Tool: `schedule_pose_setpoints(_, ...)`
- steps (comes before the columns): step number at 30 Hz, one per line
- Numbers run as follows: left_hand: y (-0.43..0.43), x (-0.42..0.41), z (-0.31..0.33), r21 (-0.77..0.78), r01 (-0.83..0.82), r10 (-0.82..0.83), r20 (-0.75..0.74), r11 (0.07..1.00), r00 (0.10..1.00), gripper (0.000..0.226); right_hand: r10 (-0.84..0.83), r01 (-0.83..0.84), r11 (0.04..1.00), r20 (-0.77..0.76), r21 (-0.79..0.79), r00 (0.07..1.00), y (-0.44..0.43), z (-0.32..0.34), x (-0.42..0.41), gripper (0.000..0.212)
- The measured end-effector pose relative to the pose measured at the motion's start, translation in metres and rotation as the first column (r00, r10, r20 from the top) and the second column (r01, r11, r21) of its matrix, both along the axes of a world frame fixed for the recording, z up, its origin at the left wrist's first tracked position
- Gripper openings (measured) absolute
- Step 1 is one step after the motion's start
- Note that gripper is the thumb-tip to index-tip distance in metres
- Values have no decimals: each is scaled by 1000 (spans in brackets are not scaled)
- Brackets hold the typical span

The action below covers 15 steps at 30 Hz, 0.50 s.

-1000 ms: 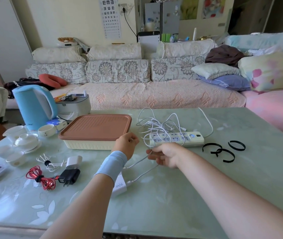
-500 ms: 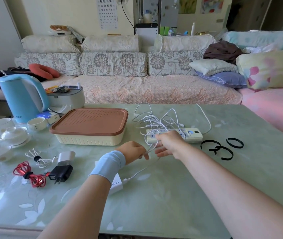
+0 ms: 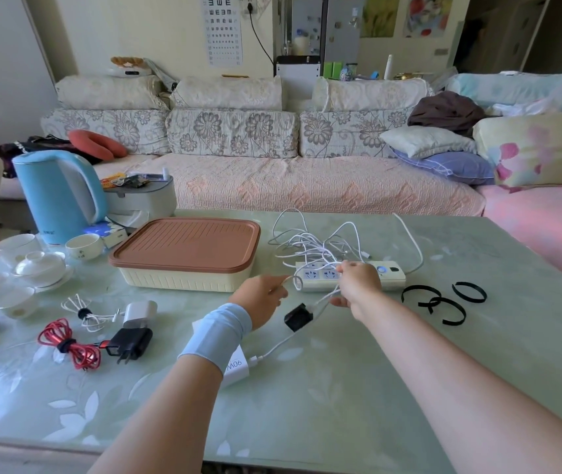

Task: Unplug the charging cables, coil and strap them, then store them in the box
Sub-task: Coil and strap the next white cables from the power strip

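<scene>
One power strip (image 3: 351, 276) lengthwise left-right

Open glass at the near edge, clutter to the left and behind

The pale green glass-topped table (image 3: 324, 415) is bare along its near edge and across the far right corner — a hand can pass freely there. The back centre is blocked by the cream ribbed box with a brown lid (image 3: 187, 254), and just right of it by the white power strip (image 3: 351, 276) under a tangle of white cables (image 3: 317, 246). Three curled black straps (image 3: 443, 301) lie right of the strip. On the left stand a light blue kettle (image 3: 55, 195) and white teacups (image 3: 38, 265); nearer, a strapped red cable coil (image 3: 67, 343), a small white cable bundle (image 3: 84, 313) and black and white chargers (image 3: 134, 328) leave only narrow gaps between them.
</scene>
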<state>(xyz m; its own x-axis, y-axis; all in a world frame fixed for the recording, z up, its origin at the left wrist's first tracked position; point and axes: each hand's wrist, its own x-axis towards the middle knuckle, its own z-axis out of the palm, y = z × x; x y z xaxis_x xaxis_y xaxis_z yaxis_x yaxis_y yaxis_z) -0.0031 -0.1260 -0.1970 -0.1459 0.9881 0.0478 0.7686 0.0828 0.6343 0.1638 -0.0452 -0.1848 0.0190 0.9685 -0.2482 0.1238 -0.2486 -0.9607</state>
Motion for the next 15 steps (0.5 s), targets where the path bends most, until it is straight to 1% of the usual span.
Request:
schedule_pose_setpoints(1,0,-3,-2,-27,-34,35,33,999,999,39,19,-19,1000,-7,-14,1000,0,2,3,30)
schedule_pose_setpoints(2,0,-6,-3,-56,-57,59,25,997,998,44,67,-67,997,-19,-25,998,-2,6,5,30)
schedule_pose_setpoints(4,-2,-10,-6,-109,-74,67,-65,991,996,53,203,-203,979,-29,-13,979,-5,13,8,28)
schedule_pose_setpoints(5,-2,-10,-7,-109,-67,53,-125,992,991,61,269,-269,963,-46,13,962,-7,17,9,28)
schedule_pose_setpoints(6,-2,-8,-7,-73,-48,34,-184,996,982,65,321,-318,947,-86,45,943,-9,21,10,28)
schedule_pose_setpoints(7,-1,-4,-6,1,-30,29,-232,1000,972,63,352,-344,936,-147,76,924,-10,25,11,27)
schedule_pose_setpoints(8,-1,2,-3,111,-7,35,-249,994,968,55,369,-353,929,-214,109,904,-10,28,12,26)
schedule_pose_setpoints(9,1,9,0,218,11,38,-218,976,975,44,382,-355,924,-270,144,884,-10,31,14,25)
schedule_pose_setpoints(10,1,17,5,286,14,30,-148,958,989,34,398,-361,917,-318,171,860,-10,33,17,24)
schedule_pose_setpoints(11,2,26,10,309,4,12,-49,951,999,29,418,-376,908,-363,185,833,-10,35,20,24)
schedule_pose_setpoints(12,2,34,14,289,-14,-8,73,957,997,28,444,-401,896,-405,191,799,-11,38,22,23)
schedule_pose_setpoints(13,1,43,19,252,-22,-34,217,967,976,28,473,-432,880,-446,197,760,-11,41,25,24)
schedule_pose_setpoints(14,-1,51,23,213,-20,-62,373,977,926,28,502,-466,861,-481,202,719,-13,45,28,24)
schedule_pose_setpoints(15,-1,57,27,174,-15,-79,517,985,852,29,527,-498,843,-505,206,684,-14,50,30,25)
